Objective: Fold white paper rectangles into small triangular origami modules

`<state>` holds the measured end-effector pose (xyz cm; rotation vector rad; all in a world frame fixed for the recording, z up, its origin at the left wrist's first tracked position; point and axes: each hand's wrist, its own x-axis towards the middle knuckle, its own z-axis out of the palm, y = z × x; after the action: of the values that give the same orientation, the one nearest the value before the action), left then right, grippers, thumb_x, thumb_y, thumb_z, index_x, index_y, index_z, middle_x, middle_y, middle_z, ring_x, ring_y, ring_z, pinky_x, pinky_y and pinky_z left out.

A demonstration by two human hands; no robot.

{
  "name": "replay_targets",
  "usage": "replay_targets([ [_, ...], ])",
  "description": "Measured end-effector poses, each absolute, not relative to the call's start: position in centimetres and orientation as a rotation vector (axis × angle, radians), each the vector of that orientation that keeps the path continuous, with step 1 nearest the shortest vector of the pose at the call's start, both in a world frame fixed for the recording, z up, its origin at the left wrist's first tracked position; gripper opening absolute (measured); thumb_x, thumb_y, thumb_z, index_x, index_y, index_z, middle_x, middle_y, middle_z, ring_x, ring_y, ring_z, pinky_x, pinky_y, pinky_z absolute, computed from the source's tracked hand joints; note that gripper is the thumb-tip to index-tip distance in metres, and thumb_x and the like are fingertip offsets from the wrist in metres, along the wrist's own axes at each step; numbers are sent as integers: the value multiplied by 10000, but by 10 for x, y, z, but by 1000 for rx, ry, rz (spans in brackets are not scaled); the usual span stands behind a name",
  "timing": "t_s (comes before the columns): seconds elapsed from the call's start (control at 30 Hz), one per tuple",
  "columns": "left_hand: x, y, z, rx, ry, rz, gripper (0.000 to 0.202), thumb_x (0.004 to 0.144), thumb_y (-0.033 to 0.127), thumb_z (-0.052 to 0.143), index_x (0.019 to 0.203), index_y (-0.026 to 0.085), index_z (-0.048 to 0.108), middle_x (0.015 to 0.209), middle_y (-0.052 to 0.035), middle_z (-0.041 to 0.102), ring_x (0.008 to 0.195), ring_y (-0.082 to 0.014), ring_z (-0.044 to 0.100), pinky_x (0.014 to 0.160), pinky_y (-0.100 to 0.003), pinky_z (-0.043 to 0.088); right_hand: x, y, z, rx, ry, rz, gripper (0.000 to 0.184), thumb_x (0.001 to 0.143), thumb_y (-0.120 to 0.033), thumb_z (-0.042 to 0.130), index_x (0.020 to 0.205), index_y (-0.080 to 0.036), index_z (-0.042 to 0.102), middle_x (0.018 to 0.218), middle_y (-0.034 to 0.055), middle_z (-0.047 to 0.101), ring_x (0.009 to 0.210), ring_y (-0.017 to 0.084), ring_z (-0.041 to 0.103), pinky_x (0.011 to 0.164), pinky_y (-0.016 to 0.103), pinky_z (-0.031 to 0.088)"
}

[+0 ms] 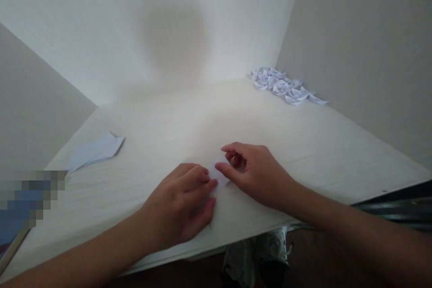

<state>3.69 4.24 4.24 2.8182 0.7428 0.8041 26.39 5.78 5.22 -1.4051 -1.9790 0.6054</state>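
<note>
A small piece of white paper lies low over the table between my two hands, near the front edge. My left hand is at its left side, fingers bent and pressed together, with the fingertips on the paper's edge. My right hand is on the other side; its thumb rests over the paper and its fingers curl behind. The index finger sticks out a little above. Part of the paper is hidden under my fingers, so its folds cannot be made out.
A stack of white paper sheets lies at the left of the white table. In the far right corner is a heap of folded white paper pieces. White walls enclose the back and sides. A blurred-out patch is at the lower left.
</note>
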Motion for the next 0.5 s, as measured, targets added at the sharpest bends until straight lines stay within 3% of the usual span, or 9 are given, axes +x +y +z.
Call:
replay_targets([
  [0.1,38,45,42,2764,752,799,208,950,139,594,1127,122,701,1078,-129,699,1053,-254,663,1011,-443,584,252,63,51,-1485,-1961,613,284,823,-266,774,1091,-173,756,718,3,722,625,167,647,585,288,474],
  [0.33,39,52,43,2605,804,722,200,954,157,568,1030,145,752,1033,-122,682,952,-247,648,878,-423,623,253,67,52,-1563,-1959,602,240,805,-242,770,1042,-201,752,663,-28,687,563,151,610,536,285,473],
  [0.5,37,52,43,2580,802,697,207,947,168,584,1067,169,753,1191,-139,676,1065,-263,655,955,-457,622,253,61,53,-1577,-1898,491,228,796,-244,781,1016,-203,740,717,-8,731,563,151,638,530,283,516],
])
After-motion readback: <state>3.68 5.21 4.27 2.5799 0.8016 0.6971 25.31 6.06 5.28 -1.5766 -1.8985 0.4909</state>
